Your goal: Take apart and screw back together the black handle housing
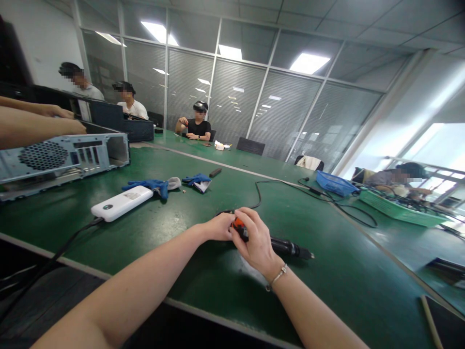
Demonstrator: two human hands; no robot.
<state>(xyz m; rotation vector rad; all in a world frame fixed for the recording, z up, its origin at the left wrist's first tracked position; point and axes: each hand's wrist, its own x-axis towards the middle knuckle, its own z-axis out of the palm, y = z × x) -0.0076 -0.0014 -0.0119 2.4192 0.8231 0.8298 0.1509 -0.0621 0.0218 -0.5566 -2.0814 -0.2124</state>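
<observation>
Both hands meet above the middle of the near tabletop. My left hand (220,227) is closed, its fingers pressed against a small orange-and-black object (238,224). My right hand (256,240) curls over the same object from the other side, thumb and fingers closed on it. Most of it is hidden by the fingers, so its kind does not show. Under and beside my right hand lies a black electric screwdriver (290,247), its tip pointing right. A black cable (260,194) runs from behind the hands toward the back right.
A white power bank (122,202) with a cable, blue work gloves (154,186) and a small brown block (215,172) lie left. A co-worker's hands reach into a metal computer case (65,155). Blue (336,183) and green (399,208) baskets stand right. Other people sit around.
</observation>
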